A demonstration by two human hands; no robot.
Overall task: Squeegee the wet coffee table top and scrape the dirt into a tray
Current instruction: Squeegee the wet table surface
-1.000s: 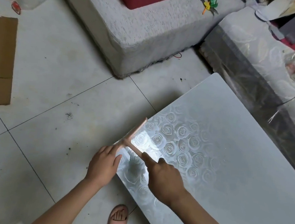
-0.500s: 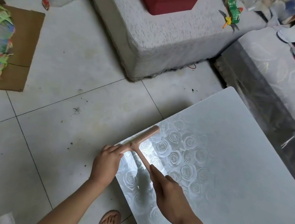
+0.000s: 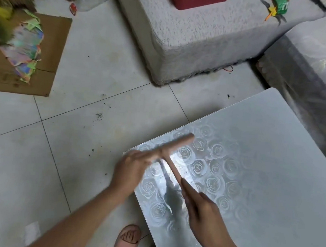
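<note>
The squeegee [image 3: 172, 152], a pinkish T-shaped tool, lies at the near-left corner of the rose-patterned desk [image 3: 261, 179]. The left hand [image 3: 130, 170] grips one end of its crossbar at the desk's edge; the right hand [image 3: 204, 210] closes around its handle, forefinger stretched along it.

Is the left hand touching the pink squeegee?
Touching. In the head view, the left hand is wrapped over the near end of the squeegee blade, though motion blur softens the edges.
</note>
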